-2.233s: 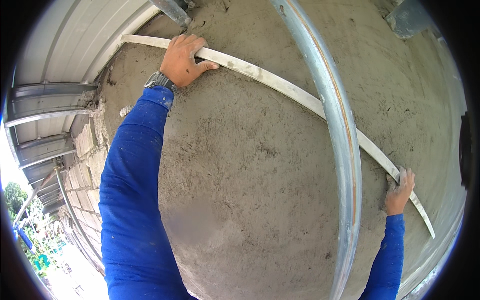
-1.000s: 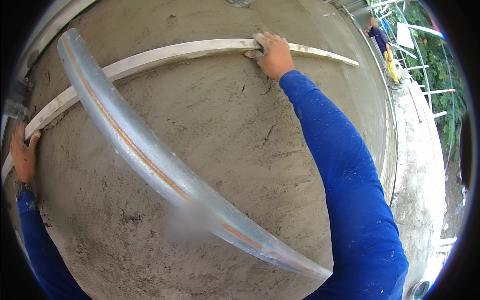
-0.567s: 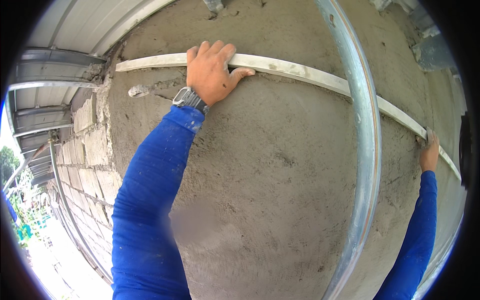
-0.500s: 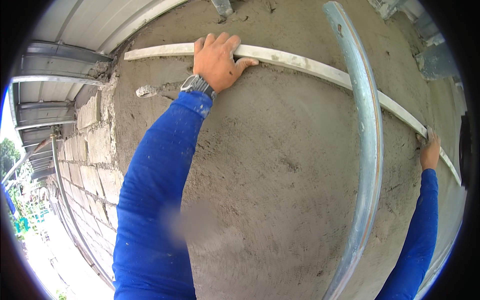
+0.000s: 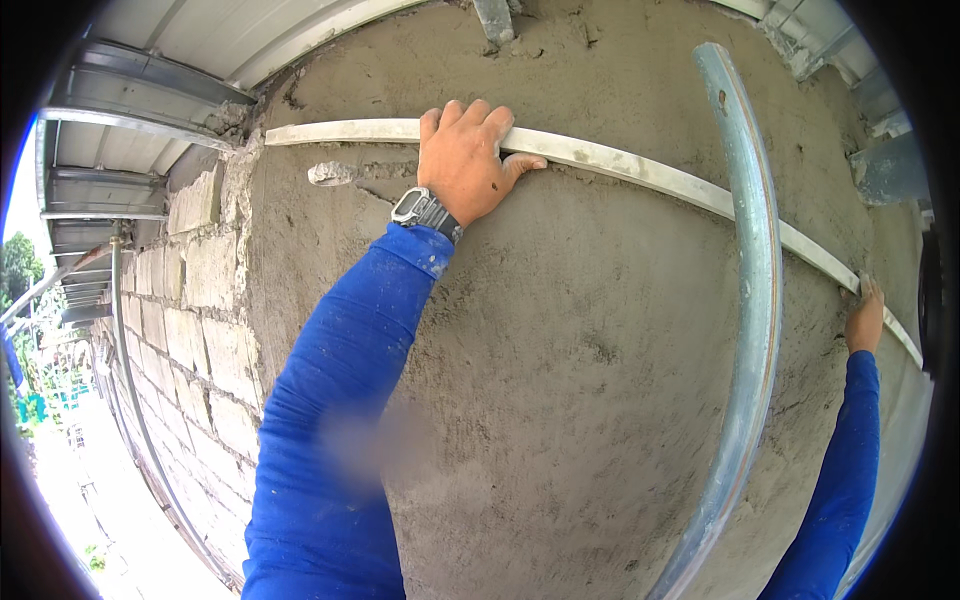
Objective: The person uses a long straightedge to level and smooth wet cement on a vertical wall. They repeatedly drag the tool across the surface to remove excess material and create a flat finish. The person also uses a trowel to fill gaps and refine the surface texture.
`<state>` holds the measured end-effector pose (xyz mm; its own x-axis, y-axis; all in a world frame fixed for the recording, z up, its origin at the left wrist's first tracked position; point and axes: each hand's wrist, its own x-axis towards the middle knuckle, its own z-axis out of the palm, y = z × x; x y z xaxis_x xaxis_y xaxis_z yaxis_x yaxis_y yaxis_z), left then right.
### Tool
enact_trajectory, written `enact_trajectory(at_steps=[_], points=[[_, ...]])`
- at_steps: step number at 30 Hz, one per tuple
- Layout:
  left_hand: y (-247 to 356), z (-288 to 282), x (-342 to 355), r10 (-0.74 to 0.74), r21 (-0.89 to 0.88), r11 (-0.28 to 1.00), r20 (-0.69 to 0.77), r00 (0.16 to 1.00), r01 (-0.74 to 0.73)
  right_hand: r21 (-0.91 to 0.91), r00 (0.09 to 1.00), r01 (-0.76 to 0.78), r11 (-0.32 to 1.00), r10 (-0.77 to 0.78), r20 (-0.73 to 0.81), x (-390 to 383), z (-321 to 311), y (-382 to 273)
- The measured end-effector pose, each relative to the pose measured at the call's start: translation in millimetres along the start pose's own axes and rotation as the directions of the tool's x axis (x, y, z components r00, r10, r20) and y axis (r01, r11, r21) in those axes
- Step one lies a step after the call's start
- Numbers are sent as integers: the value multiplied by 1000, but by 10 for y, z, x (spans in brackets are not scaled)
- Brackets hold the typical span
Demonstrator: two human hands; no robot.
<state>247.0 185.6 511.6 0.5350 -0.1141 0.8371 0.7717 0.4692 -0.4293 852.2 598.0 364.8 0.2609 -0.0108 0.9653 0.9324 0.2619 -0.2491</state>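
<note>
My left hand (image 5: pixel 465 160), with a watch on its wrist, grips a long off-white straight bar (image 5: pixel 640 176) at the upper middle, fingers over it and thumb below. My right hand (image 5: pixel 864 315) grips the same bar near its right end. The bar lies against a grey, rough plastered wall (image 5: pixel 560 340), just above a small pale lump (image 5: pixel 330 173). An upright galvanized steel pipe (image 5: pixel 757 320) crosses in front of the bar between my hands, hiding part of it.
Pale blockwork (image 5: pixel 185 340) continues down the left beside a thin upright pipe (image 5: pixel 125 350). Metal roof sheeting (image 5: pixel 195 35) and steel purlins (image 5: pixel 140 115) run along the top left. Bright greenery (image 5: pixel 20 270) shows at the far left. A steel member (image 5: pixel 885 170) juts out at upper right.
Compared with the first frame, both hands have moved the bar down the wall, closer to the pale lump. The view swung rightward one second ago, then came back left.
</note>
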Motion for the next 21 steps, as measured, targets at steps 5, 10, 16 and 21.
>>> enact_trajectory(at_steps=[5, 10, 16, 21], points=[[-828, 17, 700, 63, 192, 979, 12, 998, -64, 70, 999, -17, 997, 20, -38, 478, -190, -882], [-672, -123, 403, -31, 173, 985, 83, 996, 16, 96, 998, 7, 995, -1, -67, 439, -218, -931], [48, -260, -39, -75, 42, 997, 116, 990, 70, 40, 1000, 4, 999, -4, -15, 87, -158, -183], [-389, -19, 414, -47, 95, 995, 125, 991, 35, 73, 995, -95, 993, 93, 39, 94, -413, -840]])
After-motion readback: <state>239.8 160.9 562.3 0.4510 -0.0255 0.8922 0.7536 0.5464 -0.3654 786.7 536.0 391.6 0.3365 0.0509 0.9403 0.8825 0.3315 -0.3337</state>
